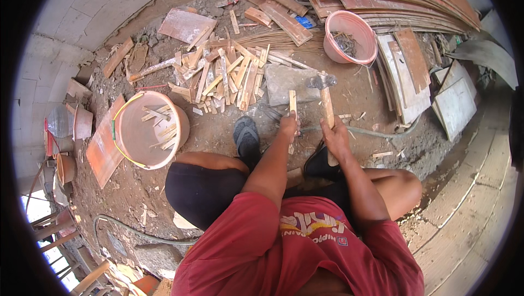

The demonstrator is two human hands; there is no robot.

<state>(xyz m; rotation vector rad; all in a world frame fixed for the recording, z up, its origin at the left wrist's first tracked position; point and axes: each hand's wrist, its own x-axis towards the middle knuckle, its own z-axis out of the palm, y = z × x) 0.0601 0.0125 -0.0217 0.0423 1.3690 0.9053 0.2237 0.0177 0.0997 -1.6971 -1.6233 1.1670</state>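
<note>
My left hand [289, 126] is closed round a short, narrow wood strip [292, 102], which stands up out of the grip toward a flat grey stone slab [281, 82]. In my right hand [335, 136] is the wooden handle of a hammer [322, 82]; its metal head points away from me, by the slab's right edge. Some thin dark pieces [271, 114], too small to name, lie near the slab's front edge. Beyond my left hand is a heap of split wood strips [224, 78]. Fingertips of both hands are partly hidden.
A large bucket [183, 127] with a few wood strips stands at left. A pink bucket [364, 50] holding what look like nails is at the far right. Stacked boards [404, 1] lie behind it. A hose [376, 132] crosses the dirt floor. Block walls [76, 20] rise at left.
</note>
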